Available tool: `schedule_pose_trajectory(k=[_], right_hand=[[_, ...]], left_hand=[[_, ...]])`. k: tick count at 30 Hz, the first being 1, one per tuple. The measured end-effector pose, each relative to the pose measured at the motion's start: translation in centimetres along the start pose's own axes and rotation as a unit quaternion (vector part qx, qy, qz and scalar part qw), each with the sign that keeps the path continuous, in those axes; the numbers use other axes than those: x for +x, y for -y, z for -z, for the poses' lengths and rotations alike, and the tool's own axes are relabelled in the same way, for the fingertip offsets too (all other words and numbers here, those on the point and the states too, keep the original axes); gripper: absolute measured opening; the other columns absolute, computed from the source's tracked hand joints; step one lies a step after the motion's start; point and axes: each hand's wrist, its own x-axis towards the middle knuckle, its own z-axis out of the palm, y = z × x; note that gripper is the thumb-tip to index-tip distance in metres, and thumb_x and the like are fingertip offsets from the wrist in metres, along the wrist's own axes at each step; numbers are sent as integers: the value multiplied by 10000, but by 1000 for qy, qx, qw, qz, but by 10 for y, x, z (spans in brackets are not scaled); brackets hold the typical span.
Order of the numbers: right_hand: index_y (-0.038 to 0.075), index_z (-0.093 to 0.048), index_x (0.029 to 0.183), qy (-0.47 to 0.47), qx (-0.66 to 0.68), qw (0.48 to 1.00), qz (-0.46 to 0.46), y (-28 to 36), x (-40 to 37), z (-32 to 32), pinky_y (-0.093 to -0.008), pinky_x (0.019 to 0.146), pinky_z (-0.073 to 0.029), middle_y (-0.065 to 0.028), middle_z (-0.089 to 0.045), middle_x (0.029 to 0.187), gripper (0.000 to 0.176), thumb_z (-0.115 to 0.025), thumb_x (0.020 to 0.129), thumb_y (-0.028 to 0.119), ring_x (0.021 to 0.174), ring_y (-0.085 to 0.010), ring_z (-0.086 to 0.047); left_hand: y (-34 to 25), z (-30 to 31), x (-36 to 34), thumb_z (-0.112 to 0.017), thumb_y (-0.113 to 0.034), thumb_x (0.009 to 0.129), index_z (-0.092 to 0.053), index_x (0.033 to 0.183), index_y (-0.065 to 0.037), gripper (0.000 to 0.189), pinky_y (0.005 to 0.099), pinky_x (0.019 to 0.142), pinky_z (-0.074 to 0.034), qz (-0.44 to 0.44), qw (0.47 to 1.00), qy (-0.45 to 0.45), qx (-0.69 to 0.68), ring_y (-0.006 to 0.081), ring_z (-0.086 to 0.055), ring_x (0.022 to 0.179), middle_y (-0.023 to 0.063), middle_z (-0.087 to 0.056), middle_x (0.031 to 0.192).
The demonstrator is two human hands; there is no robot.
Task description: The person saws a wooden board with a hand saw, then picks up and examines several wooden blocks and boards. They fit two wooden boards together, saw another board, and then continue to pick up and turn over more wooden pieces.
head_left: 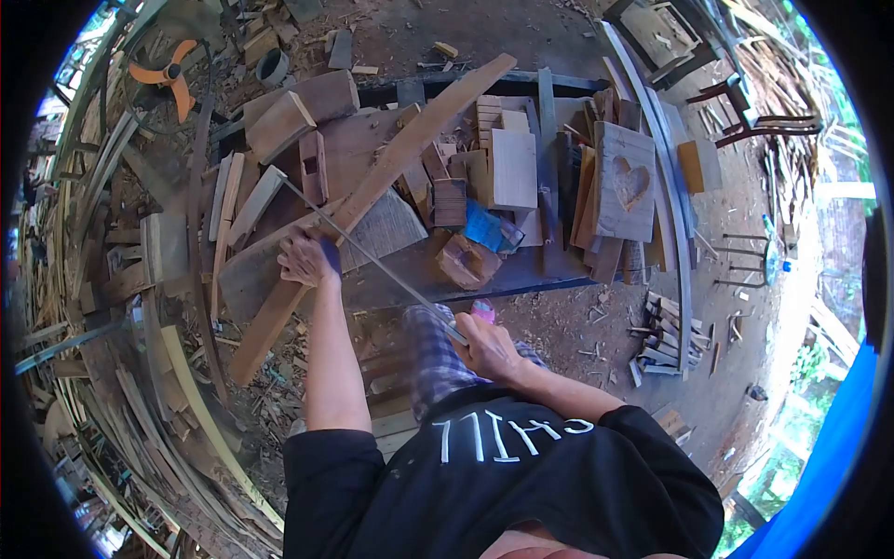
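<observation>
Wooden plank (421, 135) lies beneath left hand (307, 256) (right hand (488, 347) grips thin tool (382, 265)).

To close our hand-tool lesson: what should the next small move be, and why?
Probably one short, light stroke with the right hand: it grips the thin blade, which appears to cross the long board, with the left hand on the wood close by.

Fisheye-curved edges, black corners; shaded middle, glare at right.
</observation>
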Motion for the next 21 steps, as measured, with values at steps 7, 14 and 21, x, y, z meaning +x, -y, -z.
schedule_pose_trajectory(k=[7, 14, 21], right_hand=[[56, -433, 995, 2, 0, 1000, -4, 19, 52, -20, -451, 542, -502, -163, -544, 787, 303, -653, 797, 121, 677, -369, -614], [49, -437, 1022, 15, 18, 1000, 6, 12, 26, -20, -450, 561, -497, -178, -548, 820, 299, -630, 804, 117, 696, -365, -620], [51, -436, 1028, -44, -4, 999, 19, 23, 78, -41, -429, 520, -499, -163, -556, 771, 269, -587, 814, 116, 661, -350, -627]], left_hand=[[-6, 8, -5, -440, -382, 895, -619, 977, -142, 311, 492, 885, -348, -1, 1000, 21, 11, 323, -523, 1024, 85, -585, 1086], [-10, 4, -4, -477, -415, 889, -672, 964, -162, 328, 481, 867, -365, 40, 999, 13, -6, 298, -551, 998, 70, -615, 1001], [2, -21, 4, -462, -429, 896, -671, 976, -161, 349, 478, 854, -376, 26, 999, -1, -26, 285, -560, 1007, 57, -616, 1014]])
